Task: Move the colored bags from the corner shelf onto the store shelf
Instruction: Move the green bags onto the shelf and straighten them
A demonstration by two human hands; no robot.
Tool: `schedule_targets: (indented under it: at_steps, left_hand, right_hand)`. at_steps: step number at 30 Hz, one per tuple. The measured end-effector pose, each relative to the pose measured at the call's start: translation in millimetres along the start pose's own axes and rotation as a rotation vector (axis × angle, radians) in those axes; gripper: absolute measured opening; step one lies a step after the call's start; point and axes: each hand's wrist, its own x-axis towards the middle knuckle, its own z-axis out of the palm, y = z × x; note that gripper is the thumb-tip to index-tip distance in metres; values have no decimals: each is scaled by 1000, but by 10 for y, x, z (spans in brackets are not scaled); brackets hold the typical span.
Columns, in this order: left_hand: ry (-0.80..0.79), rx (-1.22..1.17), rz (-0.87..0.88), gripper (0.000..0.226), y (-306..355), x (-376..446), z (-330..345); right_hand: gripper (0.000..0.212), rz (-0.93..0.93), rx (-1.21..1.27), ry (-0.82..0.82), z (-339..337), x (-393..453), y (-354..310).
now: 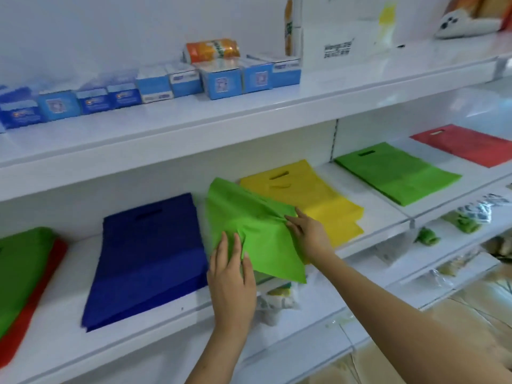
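Observation:
A light green bag lies rumpled on the white store shelf, between a dark blue bag and a yellow bag, overlapping the yellow one. My left hand pinches its near edge, the fabric bunched between the fingers. My right hand pinches a fold at the bag's right side. Farther right on the same shelf lie another green bag and a red bag. At the far left a green bag sits on top of a red one.
The shelf above holds a row of blue and white boxes, an orange pack and a white carton. Lower shelves at the right carry plastic-wrapped goods. Tan flooring shows at the bottom right.

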Motion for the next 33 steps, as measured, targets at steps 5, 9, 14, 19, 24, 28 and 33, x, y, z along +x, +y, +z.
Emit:
schedule_targets:
  at_steps: [5, 9, 14, 19, 24, 28, 33]
  left_hand:
    - [-54, 1, -10, 59, 611, -27, 647]
    - [-15, -33, 29, 56, 1014, 181, 1001]
    - [32, -188, 49, 53, 1505, 565, 1490]
    - [61, -339, 78, 52, 1889, 939, 1968]
    - [-2, -312, 79, 49, 2225, 1116, 2448]
    - [-48, -221, 53, 32, 2488, 1130, 2814]
    - [-39, -266, -66, 33, 2934, 1097, 3194]
  right_hand:
    - [28, -2, 15, -28, -631, 120, 545]
    - [26, -31, 8, -17, -968, 399, 789]
    - [38, 164, 307, 158, -1302, 851, 1052]
    - [70, 565, 782, 178, -1775, 1325, 1515]
    - [22, 575, 565, 164, -2246, 1571, 2065]
    - [19, 601, 448, 194, -2573, 1804, 2582]
    - [24, 511, 186, 231, -2937, 2222, 3277]
